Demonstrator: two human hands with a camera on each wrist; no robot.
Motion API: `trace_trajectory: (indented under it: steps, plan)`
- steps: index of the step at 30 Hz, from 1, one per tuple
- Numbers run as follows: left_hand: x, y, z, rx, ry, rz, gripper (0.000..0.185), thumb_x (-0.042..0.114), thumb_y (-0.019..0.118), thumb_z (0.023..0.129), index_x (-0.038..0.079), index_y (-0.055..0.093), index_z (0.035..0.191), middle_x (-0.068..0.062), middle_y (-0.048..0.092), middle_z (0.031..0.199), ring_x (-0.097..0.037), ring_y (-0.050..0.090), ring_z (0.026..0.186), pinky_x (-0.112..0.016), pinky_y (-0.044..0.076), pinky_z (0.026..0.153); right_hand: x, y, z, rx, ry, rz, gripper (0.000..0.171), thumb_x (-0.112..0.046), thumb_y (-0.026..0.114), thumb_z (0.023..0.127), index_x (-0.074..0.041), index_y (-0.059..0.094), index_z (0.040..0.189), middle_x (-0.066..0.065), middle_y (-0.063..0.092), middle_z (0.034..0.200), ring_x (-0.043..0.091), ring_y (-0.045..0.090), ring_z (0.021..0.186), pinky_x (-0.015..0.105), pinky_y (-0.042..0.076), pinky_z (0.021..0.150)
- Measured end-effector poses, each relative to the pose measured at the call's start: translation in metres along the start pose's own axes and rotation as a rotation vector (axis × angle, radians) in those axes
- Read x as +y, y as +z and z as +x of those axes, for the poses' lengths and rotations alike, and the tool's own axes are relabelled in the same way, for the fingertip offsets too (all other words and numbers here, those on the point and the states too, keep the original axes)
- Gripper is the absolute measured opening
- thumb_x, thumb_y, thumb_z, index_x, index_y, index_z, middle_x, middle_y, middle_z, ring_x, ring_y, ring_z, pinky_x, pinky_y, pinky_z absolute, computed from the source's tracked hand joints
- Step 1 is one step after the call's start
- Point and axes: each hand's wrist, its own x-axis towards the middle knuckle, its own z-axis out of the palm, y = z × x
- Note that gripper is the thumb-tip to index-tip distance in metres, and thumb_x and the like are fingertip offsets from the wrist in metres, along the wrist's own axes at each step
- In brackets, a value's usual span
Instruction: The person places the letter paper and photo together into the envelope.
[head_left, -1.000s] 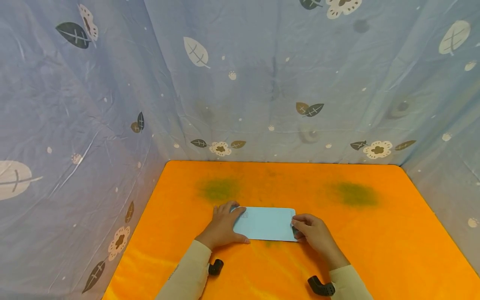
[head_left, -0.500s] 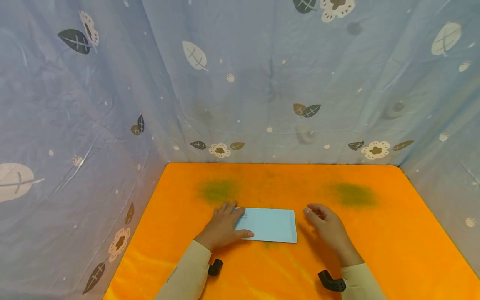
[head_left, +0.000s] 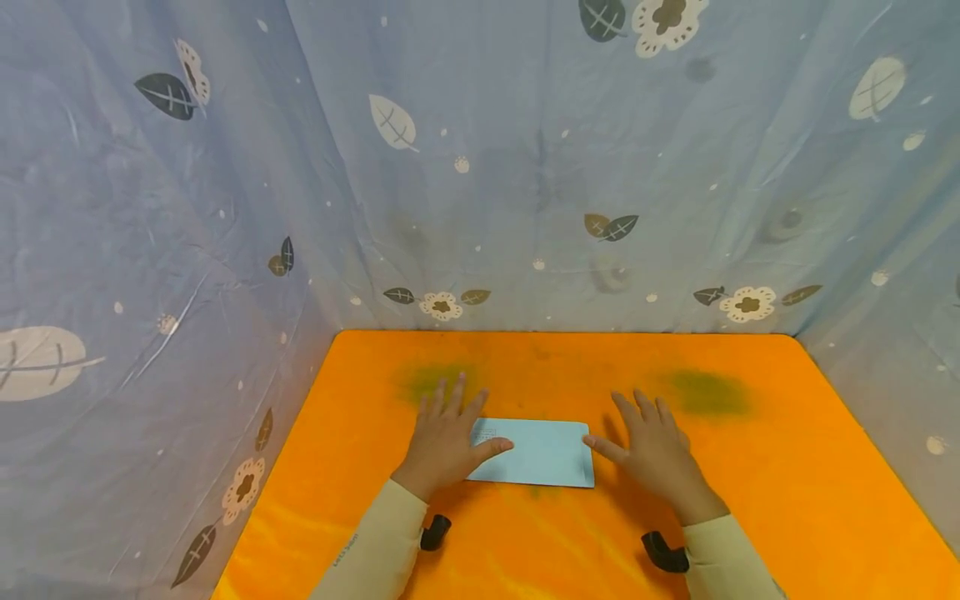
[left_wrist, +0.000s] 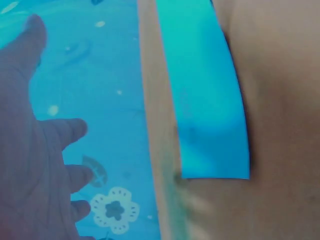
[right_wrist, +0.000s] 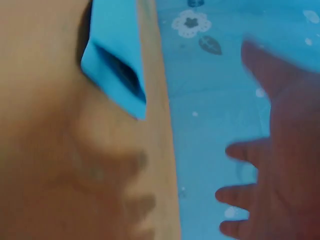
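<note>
A pale blue envelope lies lengthwise on the orange table, with small print near its left end. In the right wrist view the envelope gapes at its right end, dark inside. My left hand hovers at its left end, fingers spread, the thumb over the printed corner. In the left wrist view the left hand stands apart from the envelope. At the opposite end my right hand is held with straight, spread fingers, its thumb by the envelope's edge; the right hand grips nothing.
The orange cloth-covered table carries two greenish stains towards the back. Blue patterned curtains enclose it at the back and both sides. A black curved piece sticks out at each wrist.
My right hand let go of the envelope's right end, drew off to the right, then spread its fingers. My left hand lifted from the envelope and straightened its fingers.
</note>
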Motion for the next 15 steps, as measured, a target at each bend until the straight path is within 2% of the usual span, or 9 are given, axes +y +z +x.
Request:
trace_trajectory:
  steps: [3, 6, 10, 15]
  plan:
    - [-0.003, 0.008, 0.001, 0.020, -0.025, 0.044, 0.107, 0.090, 0.057, 0.090, 0.025, 0.035, 0.173, -0.017, 0.011, 0.180, -0.050, 0.003, 0.162, -0.074, 0.003, 0.123, 0.001, 0.004, 0.000, -0.035, 0.015, -0.058, 0.118, -0.091, 0.058, 0.089, -0.017, 0.028, 0.175, 0.029, 0.005, 0.177, 0.065, -0.003, 0.156, 0.090, 0.008, 0.108]
    - [-0.007, 0.018, -0.001, 0.019, -0.041, 0.069, 0.114, 0.094, 0.056, 0.086, 0.027, 0.033, 0.174, -0.018, 0.009, 0.180, -0.050, 0.001, 0.162, -0.076, 0.000, 0.122, 0.004, 0.007, -0.001, -0.063, 0.025, -0.093, 0.122, -0.095, 0.056, 0.085, -0.019, 0.025, 0.176, 0.027, -0.003, 0.178, 0.062, -0.010, 0.156, 0.088, -0.001, 0.110]
    - [-0.012, 0.028, -0.006, 0.014, -0.056, 0.062, 0.116, 0.096, 0.054, 0.085, 0.024, 0.035, 0.174, -0.020, 0.009, 0.179, -0.054, 0.001, 0.161, -0.079, 0.000, 0.120, 0.008, 0.011, -0.004, -0.083, 0.044, -0.115, 0.124, -0.097, 0.053, 0.084, -0.017, 0.027, 0.175, 0.027, -0.001, 0.178, 0.063, -0.009, 0.156, 0.087, -0.005, 0.110]
    - [-0.013, 0.029, -0.011, -0.010, -0.079, 0.053, 0.116, 0.094, 0.057, 0.085, 0.024, 0.033, 0.174, -0.021, 0.009, 0.179, -0.056, 0.004, 0.160, -0.081, 0.003, 0.119, 0.013, 0.014, -0.005, -0.109, 0.063, -0.107, 0.125, -0.098, 0.053, 0.084, -0.016, 0.027, 0.175, 0.029, 0.001, 0.177, 0.064, -0.007, 0.155, 0.087, -0.008, 0.110]
